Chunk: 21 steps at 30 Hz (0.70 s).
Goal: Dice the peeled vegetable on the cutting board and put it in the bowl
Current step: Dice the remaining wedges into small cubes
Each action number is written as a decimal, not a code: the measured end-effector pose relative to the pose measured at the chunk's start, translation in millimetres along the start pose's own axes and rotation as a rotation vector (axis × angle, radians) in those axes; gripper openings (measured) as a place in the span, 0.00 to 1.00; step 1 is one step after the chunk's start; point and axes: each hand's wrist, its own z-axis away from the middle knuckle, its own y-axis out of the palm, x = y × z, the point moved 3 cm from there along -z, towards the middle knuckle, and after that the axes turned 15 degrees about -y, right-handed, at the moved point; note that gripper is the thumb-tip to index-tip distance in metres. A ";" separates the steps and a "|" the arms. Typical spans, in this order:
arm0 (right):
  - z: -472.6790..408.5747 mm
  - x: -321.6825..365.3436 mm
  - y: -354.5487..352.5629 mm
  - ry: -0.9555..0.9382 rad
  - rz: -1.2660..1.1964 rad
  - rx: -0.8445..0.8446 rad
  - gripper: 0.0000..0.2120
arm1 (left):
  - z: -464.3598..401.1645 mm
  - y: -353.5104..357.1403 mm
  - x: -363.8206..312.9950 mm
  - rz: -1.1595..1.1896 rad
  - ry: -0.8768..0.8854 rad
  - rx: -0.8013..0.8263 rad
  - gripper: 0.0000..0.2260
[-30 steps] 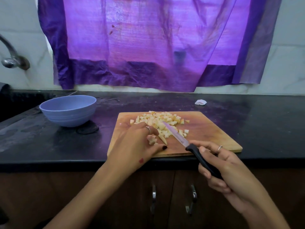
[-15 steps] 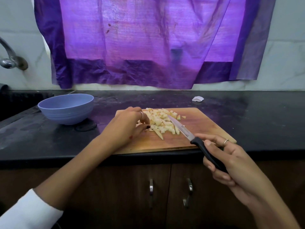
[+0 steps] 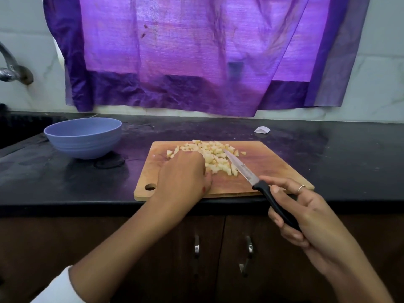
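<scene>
Left hand (image 3: 183, 171) cups the diced pieces (image 3: 215, 157); right hand (image 3: 306, 215) grips the knife (image 3: 258, 182). Risk: hasty scooping scatters dice onto the counter (image 3: 65, 182).

Lighting: dim, violet-tinted daylight filtering through purple curtain (image 3: 196, 51) at rear; purple cast on black countertop (image 3: 328, 154). Shadows: soft, cabinet fronts (image 3: 153, 248) dark. Image: mild softness, wide-angle bowing at edges.

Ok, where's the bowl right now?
In the head view the blue bowl sits on the black counter, left of the cutting board and apart from it, near the sink edge.
</scene>
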 end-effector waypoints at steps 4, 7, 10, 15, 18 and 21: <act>-0.7 0.0 -1.5 -0.018 0.042 -0.023 0.12 | 3.4 -7.1 7.7 0.050 -0.052 0.074 0.10; -0.8 4.0 2.4 -0.060 0.142 -0.017 0.10 | 8.1 -14.1 16.7 0.086 -0.062 0.101 0.10; -1.2 6.7 11.4 -0.170 0.331 0.060 0.10 | 12.0 -18.6 25.5 0.090 -0.062 0.135 0.11; -5.8 8.3 29.8 -0.367 0.698 0.217 0.11 | 19.9 -19.5 30.9 0.226 -0.049 0.167 0.08; -14.7 7.5 30.8 -0.400 0.842 0.233 0.17 | 23.5 -14.3 35.8 0.320 -0.062 0.157 0.07; -23.4 11.1 28.7 -0.479 0.916 0.258 0.13 | 27.2 -10.0 39.4 0.399 -0.098 0.116 0.07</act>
